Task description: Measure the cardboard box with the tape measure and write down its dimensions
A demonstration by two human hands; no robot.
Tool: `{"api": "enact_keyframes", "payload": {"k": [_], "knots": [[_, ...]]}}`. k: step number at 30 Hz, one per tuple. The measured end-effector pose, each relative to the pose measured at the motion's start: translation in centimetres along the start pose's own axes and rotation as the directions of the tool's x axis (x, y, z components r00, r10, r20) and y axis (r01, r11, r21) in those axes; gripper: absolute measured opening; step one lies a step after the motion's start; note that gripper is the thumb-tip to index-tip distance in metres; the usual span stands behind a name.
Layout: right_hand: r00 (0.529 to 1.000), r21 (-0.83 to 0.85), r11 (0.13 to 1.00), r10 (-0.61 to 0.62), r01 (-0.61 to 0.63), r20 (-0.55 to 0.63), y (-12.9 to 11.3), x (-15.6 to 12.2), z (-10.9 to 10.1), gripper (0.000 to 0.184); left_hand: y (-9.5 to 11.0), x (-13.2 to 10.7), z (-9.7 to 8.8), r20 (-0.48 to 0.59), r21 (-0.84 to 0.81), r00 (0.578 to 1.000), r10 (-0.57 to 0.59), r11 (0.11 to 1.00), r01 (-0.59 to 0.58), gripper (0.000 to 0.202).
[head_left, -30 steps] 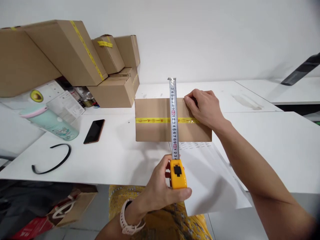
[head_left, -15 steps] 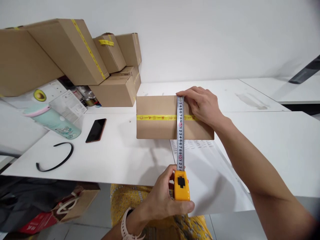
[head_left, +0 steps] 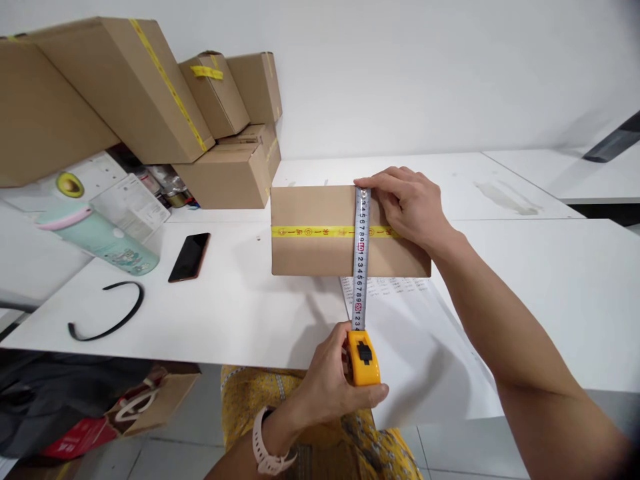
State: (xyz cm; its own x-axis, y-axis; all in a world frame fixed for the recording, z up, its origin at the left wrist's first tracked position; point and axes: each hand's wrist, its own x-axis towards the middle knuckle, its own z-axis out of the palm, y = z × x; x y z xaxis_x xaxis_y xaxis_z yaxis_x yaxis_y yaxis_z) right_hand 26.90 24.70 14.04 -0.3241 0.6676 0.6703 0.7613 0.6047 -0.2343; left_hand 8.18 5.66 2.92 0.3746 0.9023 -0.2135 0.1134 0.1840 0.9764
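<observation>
A cardboard box (head_left: 310, 259) with a strip of yellow printed tape lies on the white table in front of me. Across its top, from the far edge towards me, runs the metal blade (head_left: 361, 267) of a tape measure, past the near edge. My left hand (head_left: 333, 380) is closed around the orange case (head_left: 371, 375), between the box and my body. At the box's far edge, my right hand (head_left: 413, 203) presses the blade's end with its fingertips, its palm over the box's right side. The blade's very tip is partly hidden by a finger.
Several cardboard boxes (head_left: 225, 180) are stacked at the back left. A mint tumbler (head_left: 110, 240), a phone (head_left: 190, 257) and a black headband (head_left: 135, 307) lie on the left. A printed sheet (head_left: 420, 347) extends under the box. A paper bag (head_left: 170, 393) stands below the table.
The tape measure's case has moved slightly towards the box with my left hand, and the blade now slants a little. My right hand stays at the far edge. The view has shifted slightly.
</observation>
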Motion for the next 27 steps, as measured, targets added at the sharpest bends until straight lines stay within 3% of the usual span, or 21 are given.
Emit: {"api": "enact_keyframes", "payload": {"k": [6, 10, 14, 20, 24, 27], "knots": [[1.0, -0.034, 0.999, 0.019, -0.019, 0.006, 0.2, 0.0, 0.4, 0.04, -0.3, -0.2, -0.2, 0.011, -0.019, 1.0, -0.007, 1.0, 0.007, 0.069], [0.999, -0.085, 0.995, 0.045, -0.044, 0.007, 0.1, 0.3, 1.0, 0.043, -1.1, -1.4, -0.5, -0.005, 0.05, 1.0, 0.027, 0.998, -0.027, 0.076], [0.995, -0.152, 0.985, 0.089, -0.082, 0.045, -0.9, -0.2, 0.8, 0.054, -1.9, -1.5, -0.6, 0.093, 0.138, 0.99, 0.11, 0.983, -0.122, 0.078], [0.996, -0.14, 0.988, 0.076, -0.07, 0.039, -2.6, -5.5, 0.9, 0.055, -3.1, -0.3, -0.1, 0.253, 0.298, 0.958, 0.132, 0.932, -0.207, 0.085], [0.995, -0.145, 0.989, 0.027, -0.013, 0.093, -1.5, -10.0, 2.7, 0.052, -3.4, 0.0, -0.2, 0.296, 0.324, 0.939, 0.175, 0.906, -0.271, 0.086], [0.997, -0.194, 0.979, -0.042, 0.054, 0.064, -0.1, -11.3, 4.5, 0.053, -3.6, 0.1, -0.4, 0.331, 0.366, 0.927, 0.178, 0.881, -0.3, 0.088]]}}
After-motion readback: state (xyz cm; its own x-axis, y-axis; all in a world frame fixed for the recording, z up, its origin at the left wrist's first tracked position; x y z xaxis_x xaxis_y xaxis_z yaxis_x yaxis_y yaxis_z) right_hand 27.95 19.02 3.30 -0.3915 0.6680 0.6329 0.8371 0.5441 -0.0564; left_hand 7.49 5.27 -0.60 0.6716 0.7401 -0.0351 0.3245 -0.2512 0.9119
